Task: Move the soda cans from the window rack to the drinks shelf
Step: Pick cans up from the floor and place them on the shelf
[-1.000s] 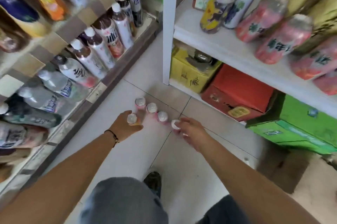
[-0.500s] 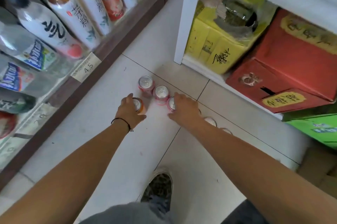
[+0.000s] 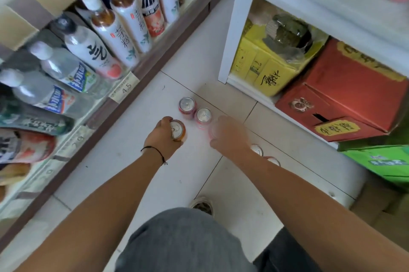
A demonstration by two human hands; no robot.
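Left grip: the left hand (image 3: 164, 136) curled round an orange can (image 3: 177, 130) standing upright on the floor (image 3: 124, 154), fingers wrapped about its side, a black cord on the wrist
Right grip: the right hand (image 3: 230, 136) lay over a pink can (image 3: 213, 132), which showed only as a blur at its fingertips; whether the fingers closed on it could not be told
Other cans: two pink cans stood upright on the floor just beyond the hands, the far one (image 3: 187, 105) touching the near one (image 3: 203, 116); two more can tops, one (image 3: 256, 150) and another (image 3: 273, 161), peeked out beside the right forearm
Drinks shelf: the shelf (image 3: 132, 76) ran along the left edge of the floor, lined with bottles, a 4.5 price tag (image 3: 124, 90) on its front lip
White rack: the rack (image 3: 234, 28) stood at the right, with a yellow box (image 3: 263, 70) and a red box (image 3: 345, 92) under its lower board, a green box (image 3: 385, 161) beside them
Floor: pale tiles, a shoe (image 3: 202, 206) near the knees
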